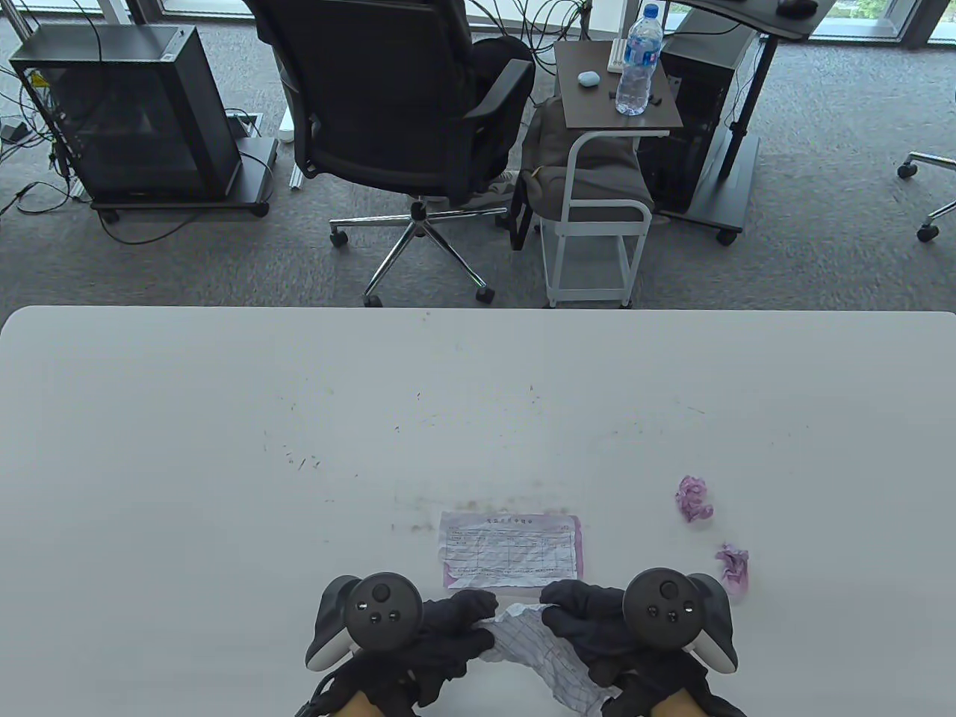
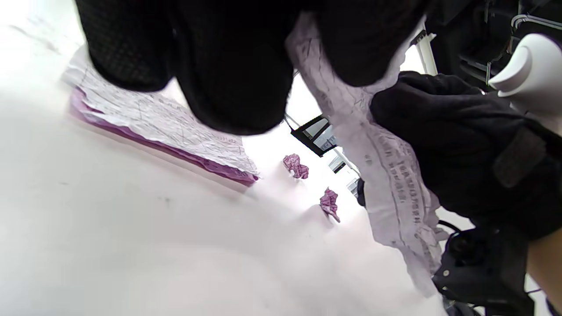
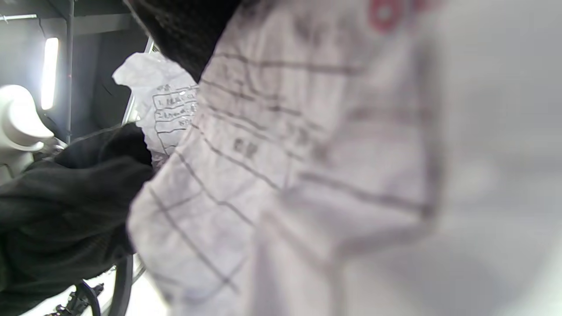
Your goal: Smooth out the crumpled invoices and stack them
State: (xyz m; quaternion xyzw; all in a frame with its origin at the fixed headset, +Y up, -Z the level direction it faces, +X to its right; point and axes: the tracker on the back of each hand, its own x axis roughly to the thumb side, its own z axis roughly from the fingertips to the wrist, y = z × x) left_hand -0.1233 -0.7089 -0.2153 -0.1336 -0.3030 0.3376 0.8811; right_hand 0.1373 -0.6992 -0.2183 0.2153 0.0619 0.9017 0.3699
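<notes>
Both hands hold one crumpled white invoice [image 1: 538, 651] with grid lines near the table's front edge. My left hand [image 1: 455, 624] grips its left end; my right hand [image 1: 575, 616] grips its right part. In the left wrist view the same sheet [image 2: 386, 175] hangs between my left fingers [image 2: 232, 66] and the right glove [image 2: 465, 145]. In the right wrist view the sheet [image 3: 307, 166] fills the frame. A flattened stack of invoices [image 1: 511, 549], white over pink, lies just beyond the hands. Two crumpled pink balls [image 1: 694, 499] [image 1: 733, 564] lie to the right.
The white table [image 1: 224, 448] carries faint scuff marks in the middle. Beyond its far edge stand an office chair [image 1: 403, 112], a small side table with a water bottle [image 1: 640, 63], and a computer case [image 1: 127, 112].
</notes>
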